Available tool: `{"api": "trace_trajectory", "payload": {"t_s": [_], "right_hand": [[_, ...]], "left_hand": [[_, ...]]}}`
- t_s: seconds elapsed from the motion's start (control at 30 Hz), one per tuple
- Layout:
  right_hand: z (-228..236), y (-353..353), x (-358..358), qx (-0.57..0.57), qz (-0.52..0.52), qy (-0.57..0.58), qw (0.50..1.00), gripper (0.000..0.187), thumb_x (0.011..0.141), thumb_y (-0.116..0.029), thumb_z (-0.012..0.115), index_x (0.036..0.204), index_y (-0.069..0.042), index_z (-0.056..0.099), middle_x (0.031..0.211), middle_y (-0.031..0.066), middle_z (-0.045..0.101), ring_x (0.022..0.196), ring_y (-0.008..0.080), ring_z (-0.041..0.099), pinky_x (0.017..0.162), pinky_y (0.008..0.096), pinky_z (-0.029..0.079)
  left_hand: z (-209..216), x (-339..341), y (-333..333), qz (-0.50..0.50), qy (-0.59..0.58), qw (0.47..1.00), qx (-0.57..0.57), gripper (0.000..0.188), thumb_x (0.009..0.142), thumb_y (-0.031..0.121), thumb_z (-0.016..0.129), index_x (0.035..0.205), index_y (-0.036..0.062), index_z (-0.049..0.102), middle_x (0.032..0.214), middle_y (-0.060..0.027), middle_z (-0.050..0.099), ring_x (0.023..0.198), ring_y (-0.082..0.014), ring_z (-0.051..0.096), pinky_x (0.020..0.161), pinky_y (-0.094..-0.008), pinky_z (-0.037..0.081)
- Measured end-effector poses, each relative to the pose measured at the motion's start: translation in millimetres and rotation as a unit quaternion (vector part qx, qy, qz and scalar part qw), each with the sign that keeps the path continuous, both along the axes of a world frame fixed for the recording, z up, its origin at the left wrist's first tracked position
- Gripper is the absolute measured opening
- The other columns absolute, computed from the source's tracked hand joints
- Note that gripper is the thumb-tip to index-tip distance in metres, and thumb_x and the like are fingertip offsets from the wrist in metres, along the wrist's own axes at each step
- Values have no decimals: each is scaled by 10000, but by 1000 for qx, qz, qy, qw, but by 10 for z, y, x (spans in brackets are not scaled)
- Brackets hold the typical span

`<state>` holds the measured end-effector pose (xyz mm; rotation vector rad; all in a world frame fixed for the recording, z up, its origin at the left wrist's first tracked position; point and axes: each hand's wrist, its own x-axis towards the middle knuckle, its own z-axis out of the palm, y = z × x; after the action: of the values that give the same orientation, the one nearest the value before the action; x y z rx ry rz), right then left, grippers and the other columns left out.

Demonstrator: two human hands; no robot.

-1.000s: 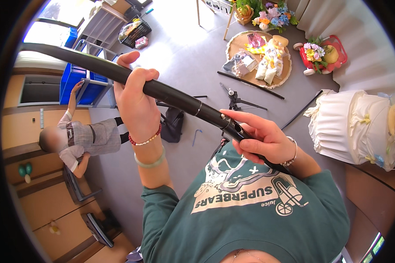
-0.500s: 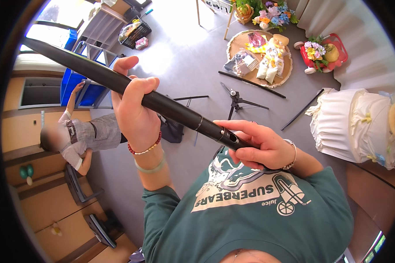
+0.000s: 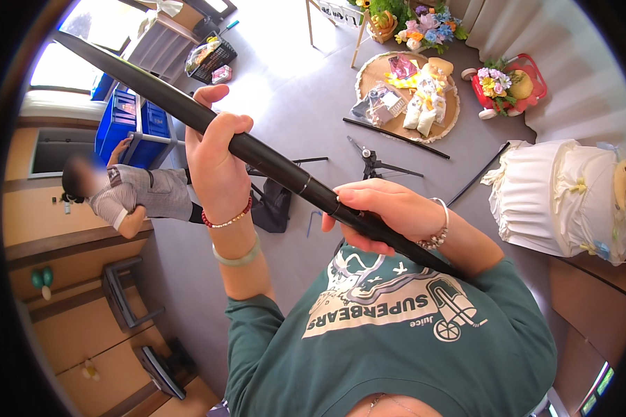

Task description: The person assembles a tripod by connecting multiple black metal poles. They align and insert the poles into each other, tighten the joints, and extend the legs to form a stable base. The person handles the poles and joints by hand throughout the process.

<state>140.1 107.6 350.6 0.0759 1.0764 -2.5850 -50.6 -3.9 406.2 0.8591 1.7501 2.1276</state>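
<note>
Black pole [image 3: 273, 162]: upper left to right of centre; lower end possibly touching the green shirt [image 3: 389, 340].
Left hand [image 3: 219, 163]: fingers wrapped around the pole, left of centre.
Right hand [image 3: 393, 208]: fingers clasping it, right of centre.

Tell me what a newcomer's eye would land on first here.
Most likely the long black pole, slanting from the upper left down toward the green shirt, held by the left hand and, lower down, the right hand. Next, perhaps, come the colourful flowers at the upper right and the pleated white cloth on the right.
</note>
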Motion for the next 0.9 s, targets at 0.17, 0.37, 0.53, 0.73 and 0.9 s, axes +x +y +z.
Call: {"api": "trace_trajectory", "payload": {"t_s": [0.17,0.37,0.53,0.73,0.9], "right_hand": [[-33,-79,-5,31,4,-39,999,369,949,-371,382,849,-45,522,558,1,465,376,58,401,343,206,332],[-43,-26,-82,12,23,-76,997,341,927,-352,401,804,-49,497,557,3,441,373,73,374,336,217,314],[-99,-82,-67,21,11,-55,998,344,937,-335,373,835,-33,502,558,14,434,379,80,374,341,222,306],[-206,-37,-34,-58,14,-64,996,303,909,-315,406,809,-40,486,548,6,416,366,80,354,314,230,294],[-135,-65,5,20,-19,-80,996,319,920,-312,375,806,-40,499,536,11,416,357,86,348,319,230,282]], "left_hand": [[-35,23,-41,21,-42,999,-8,44,697,-2,572,736,-23,581,1046,-87,501,642,-77,461,604,-217,354],[-105,-19,-60,13,4,1000,5,91,742,-5,559,821,-50,553,1085,-107,480,632,-88,479,578,-202,374],[-61,71,-73,66,-35,997,-12,36,777,-9,553,749,-31,558,1106,-124,465,659,-89,479,594,-200,386],[-171,99,1,21,46,998,-21,99,701,9,578,764,-51,532,1029,-84,491,720,-111,469,661,-236,372],[-229,105,-3,34,83,995,-44,63,739,-13,546,696,-43,511,1092,-98,465,725,-105,444,654,-239,368]]}}
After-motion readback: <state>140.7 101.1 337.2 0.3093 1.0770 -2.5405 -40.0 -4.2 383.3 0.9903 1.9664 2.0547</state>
